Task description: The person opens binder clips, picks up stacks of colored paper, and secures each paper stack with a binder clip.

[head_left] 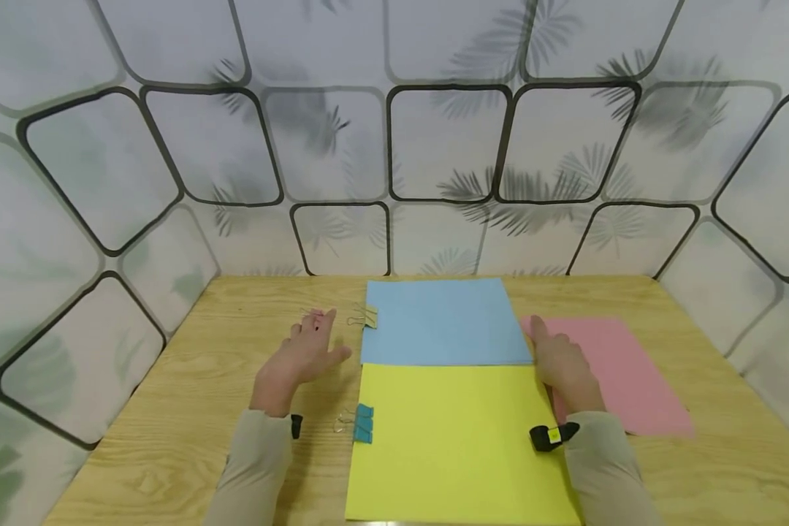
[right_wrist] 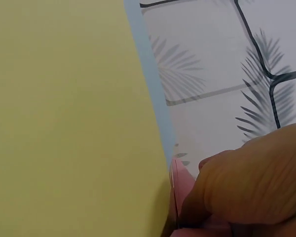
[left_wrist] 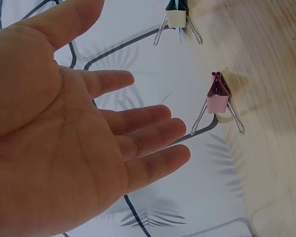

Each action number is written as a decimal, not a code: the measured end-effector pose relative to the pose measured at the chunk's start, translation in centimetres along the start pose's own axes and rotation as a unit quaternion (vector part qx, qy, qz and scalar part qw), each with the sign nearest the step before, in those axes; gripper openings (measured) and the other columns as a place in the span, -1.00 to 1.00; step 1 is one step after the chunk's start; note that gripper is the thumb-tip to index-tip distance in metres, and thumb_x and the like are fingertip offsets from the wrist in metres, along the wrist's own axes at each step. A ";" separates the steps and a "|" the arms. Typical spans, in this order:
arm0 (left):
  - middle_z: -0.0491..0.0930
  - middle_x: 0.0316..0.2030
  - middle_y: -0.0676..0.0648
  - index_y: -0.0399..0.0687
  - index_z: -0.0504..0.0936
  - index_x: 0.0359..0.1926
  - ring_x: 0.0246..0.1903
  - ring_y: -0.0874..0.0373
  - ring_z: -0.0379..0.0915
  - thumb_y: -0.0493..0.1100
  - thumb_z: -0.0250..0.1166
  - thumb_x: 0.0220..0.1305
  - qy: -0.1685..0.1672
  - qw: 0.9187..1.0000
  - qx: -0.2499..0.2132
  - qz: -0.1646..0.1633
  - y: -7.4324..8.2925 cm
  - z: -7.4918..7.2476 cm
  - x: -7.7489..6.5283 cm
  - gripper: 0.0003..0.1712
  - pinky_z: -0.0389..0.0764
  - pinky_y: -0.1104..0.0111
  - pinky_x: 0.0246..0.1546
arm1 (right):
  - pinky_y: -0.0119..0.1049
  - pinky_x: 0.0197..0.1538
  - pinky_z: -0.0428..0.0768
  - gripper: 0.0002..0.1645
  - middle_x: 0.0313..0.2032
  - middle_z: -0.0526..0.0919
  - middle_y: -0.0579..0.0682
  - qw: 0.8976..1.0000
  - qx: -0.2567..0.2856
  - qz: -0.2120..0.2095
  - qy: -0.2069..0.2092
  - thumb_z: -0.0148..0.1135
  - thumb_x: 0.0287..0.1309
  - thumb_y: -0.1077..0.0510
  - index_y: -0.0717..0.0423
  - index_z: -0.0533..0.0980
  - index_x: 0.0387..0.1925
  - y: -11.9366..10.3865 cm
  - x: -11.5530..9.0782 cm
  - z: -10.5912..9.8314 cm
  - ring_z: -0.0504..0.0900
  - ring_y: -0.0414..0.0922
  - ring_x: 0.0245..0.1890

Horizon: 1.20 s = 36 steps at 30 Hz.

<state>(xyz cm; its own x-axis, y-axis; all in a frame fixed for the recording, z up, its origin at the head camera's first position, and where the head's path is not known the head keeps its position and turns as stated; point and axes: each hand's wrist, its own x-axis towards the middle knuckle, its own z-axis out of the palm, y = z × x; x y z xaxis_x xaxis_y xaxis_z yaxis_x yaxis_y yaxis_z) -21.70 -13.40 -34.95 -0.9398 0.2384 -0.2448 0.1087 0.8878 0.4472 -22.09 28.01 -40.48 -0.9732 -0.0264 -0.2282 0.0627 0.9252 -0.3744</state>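
Observation:
My left hand (head_left: 300, 352) hovers over the left of the table, palm and fingers extended, holding nothing. Just beyond its fingertips a pink binder clip (left_wrist: 217, 101) stands on the wood. A yellow binder clip (head_left: 370, 316) grips the left edge of the blue paper (head_left: 443, 321); a teal binder clip (head_left: 364, 424) is on the left edge of the yellow paper (head_left: 460, 446). At the right, my right hand (head_left: 565, 365) pinches the left side of the pink paper (head_left: 631, 372). In the right wrist view, a bent pink edge shows beside the fingers, whose tips are partly hidden.
The sheets lie on a light wooden table (head_left: 184, 409). Patterned white cloth (head_left: 342, 146) with dark outlines and leaf prints rises behind and at both sides. The yellow paper overlaps or meets the blue paper's near edge; which, I cannot tell.

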 end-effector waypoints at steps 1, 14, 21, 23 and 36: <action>-0.26 0.49 -0.49 -0.20 -0.16 0.57 0.44 -0.50 -0.30 0.09 0.11 0.48 -0.001 1.000 0.000 -0.001 0.0 0.0 0.0 -0.08 -0.02 -0.34 0.31 | 0.36 -0.06 0.46 -0.38 0.04 0.41 0.63 1.000 -0.001 -0.003 0.009 -0.38 0.56 0.16 0.05 -0.13 0.55 0.1 0.1 0.0 0.46 0.55 -0.03; -0.31 0.49 -0.49 -0.19 -0.20 0.57 0.44 -0.51 -0.35 0.03 0.09 0.50 -0.008 1.000 -0.013 -0.006 -0.4 -0.3 0.2 -0.10 0.04 -0.33 0.30 | -0.17 -0.49 0.22 -0.30 -0.67 0.26 -0.01 0.995 -0.044 -0.066 0.058 -0.05 0.24 0.36 0.16 0.22 0.43 1.0 0.3 -0.5 0.20 -0.07 -0.64; -0.31 0.50 -0.48 -0.17 -0.20 0.57 0.45 -0.50 -0.35 0.05 0.10 0.49 -0.010 1.000 -0.017 -0.011 -0.5 -0.3 0.2 -0.08 0.02 -0.33 0.32 | -0.20 -0.52 0.20 -0.47 -0.65 0.26 -0.01 0.994 -0.035 -0.071 0.081 -0.04 0.23 0.28 0.24 0.28 0.25 0.8 0.0 -0.6 0.22 -0.06 -0.65; -0.31 0.50 -0.48 -0.17 -0.21 0.57 0.45 -0.50 -0.34 0.06 0.10 0.49 -0.010 1.000 -0.015 -0.012 -0.5 -0.3 0.3 -0.08 0.03 -0.32 0.31 | -0.19 -0.51 0.22 -0.43 -0.62 0.32 0.01 0.993 -0.030 -0.073 0.088 0.01 0.15 0.29 0.26 0.29 0.24 1.1 0.0 -0.7 0.26 -0.05 -0.64; -0.28 0.48 -0.51 -0.21 -0.17 0.56 0.44 -0.52 -0.31 0.03 0.12 0.48 -0.010 1.000 -0.018 -0.011 -0.4 -0.4 0.2 -0.09 0.05 -0.33 0.31 | -0.09 -0.41 0.38 -0.81 -0.47 0.49 0.16 0.995 0.003 -0.029 0.092 0.13 -0.02 0.35 0.27 0.37 -0.29 2.0 0.0 -1.5 0.42 0.09 -0.48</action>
<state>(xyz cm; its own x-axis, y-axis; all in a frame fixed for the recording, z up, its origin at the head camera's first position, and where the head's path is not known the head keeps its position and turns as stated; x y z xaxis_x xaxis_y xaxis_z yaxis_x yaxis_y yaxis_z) -22.08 -13.86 -34.85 -0.9348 0.2281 -0.2722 0.0767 0.8780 0.4725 -22.27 30.40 -39.89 -0.9993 -0.0089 -0.0372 0.0062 0.9220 -0.3872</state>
